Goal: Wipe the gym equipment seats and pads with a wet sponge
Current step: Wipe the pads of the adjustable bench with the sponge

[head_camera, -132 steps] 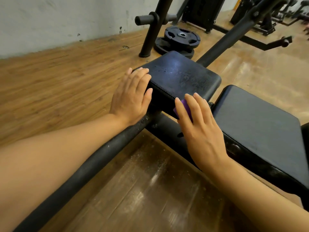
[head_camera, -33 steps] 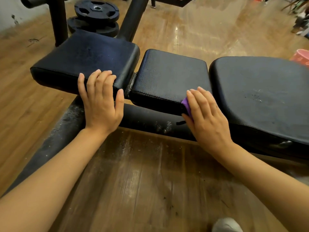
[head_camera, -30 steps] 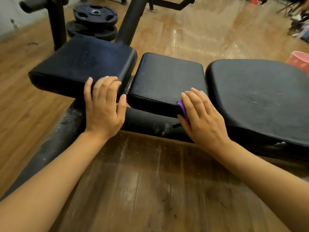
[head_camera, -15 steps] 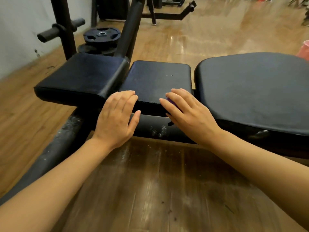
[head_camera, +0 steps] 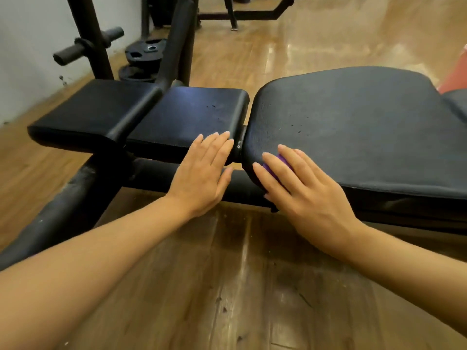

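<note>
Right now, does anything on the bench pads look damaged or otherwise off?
Yes. The large pad has small dark nicks or specks scattered ahead of the right hand pressing the purple sponge. The middle pad has a few too. The frame tube shows whitish scuffing or dust.

bare floor (head_camera: 227,286) nearside, frame bar (head_camera: 177,176) ahead

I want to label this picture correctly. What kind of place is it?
Most likely a gym: a padded black bench, weight plates on the wooden floor, and more black equipment frames behind.
</note>
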{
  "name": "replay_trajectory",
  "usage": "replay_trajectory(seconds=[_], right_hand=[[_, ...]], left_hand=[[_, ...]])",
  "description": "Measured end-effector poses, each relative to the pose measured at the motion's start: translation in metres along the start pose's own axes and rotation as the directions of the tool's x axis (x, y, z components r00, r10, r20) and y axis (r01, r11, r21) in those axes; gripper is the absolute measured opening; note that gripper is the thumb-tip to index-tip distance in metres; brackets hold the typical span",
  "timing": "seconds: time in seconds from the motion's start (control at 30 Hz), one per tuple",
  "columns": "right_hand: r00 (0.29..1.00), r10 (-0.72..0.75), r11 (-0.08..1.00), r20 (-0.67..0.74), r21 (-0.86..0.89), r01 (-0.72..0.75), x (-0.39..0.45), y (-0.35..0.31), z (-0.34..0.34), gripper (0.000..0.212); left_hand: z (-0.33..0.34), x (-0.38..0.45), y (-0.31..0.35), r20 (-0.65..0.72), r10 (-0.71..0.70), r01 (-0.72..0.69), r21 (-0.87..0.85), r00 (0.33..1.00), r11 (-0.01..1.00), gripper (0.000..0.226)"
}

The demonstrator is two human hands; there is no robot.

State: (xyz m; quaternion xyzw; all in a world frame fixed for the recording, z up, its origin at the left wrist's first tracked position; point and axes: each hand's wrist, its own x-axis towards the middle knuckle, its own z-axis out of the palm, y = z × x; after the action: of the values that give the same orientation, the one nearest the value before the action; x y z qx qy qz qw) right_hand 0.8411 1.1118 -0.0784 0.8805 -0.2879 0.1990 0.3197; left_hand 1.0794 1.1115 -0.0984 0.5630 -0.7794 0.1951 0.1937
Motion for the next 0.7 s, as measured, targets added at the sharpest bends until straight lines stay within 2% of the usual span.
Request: replay_trajectory(seconds=[0.1,0.13,0.2,0.3,0.37,0.53,0.7], right_hand=[[0.991,-0.004,0.993,0.133,-0.119,0.02,0.002,-0.002,0.001,0.077],[0.99,-0.024,0.987,0.142,-0.153,0.046,0.003,-0.001,0.001,0.076],[0.995,-0.042,0.991,0.087,-0.124,0.053,0.001,0.003,0.001,0.048],[0.997,-0.033,0.994,0.072,-0.105,0.041,0.0,0.003,-0.001,0.05],[0.999,-0.016,0.985,0.045,-0.169,0.024,0.004,-0.001,0.004,0.046],[0.999,0.039,0.979,-0.016,-0.201,-0.041,0.009,-0.012,0.017,0.059],[0.995,0.097,0.956,-0.019,-0.277,-0.098,0.042,-0.038,0.033,0.046]], left_hand=[[0.006,0.002,0.008,0.025,-0.058,0.056,0.057,0.998,0.997,0.054],[0.008,0.002,0.011,0.023,-0.081,0.08,0.049,0.996,0.996,0.054],[0.01,0.002,0.017,-0.004,-0.131,0.131,0.012,0.991,0.991,0.053],[0.016,-0.001,0.022,-0.051,-0.173,0.171,-0.052,0.984,0.984,0.052],[0.021,-0.001,0.02,-0.11,-0.16,0.151,-0.081,0.981,0.985,0.05],[0.04,0.0,0.011,-0.272,-0.116,0.091,-0.1,0.955,0.991,0.046],[0.05,0.0,-0.002,-0.337,-0.047,0.014,-0.1,0.94,0.995,0.044]])
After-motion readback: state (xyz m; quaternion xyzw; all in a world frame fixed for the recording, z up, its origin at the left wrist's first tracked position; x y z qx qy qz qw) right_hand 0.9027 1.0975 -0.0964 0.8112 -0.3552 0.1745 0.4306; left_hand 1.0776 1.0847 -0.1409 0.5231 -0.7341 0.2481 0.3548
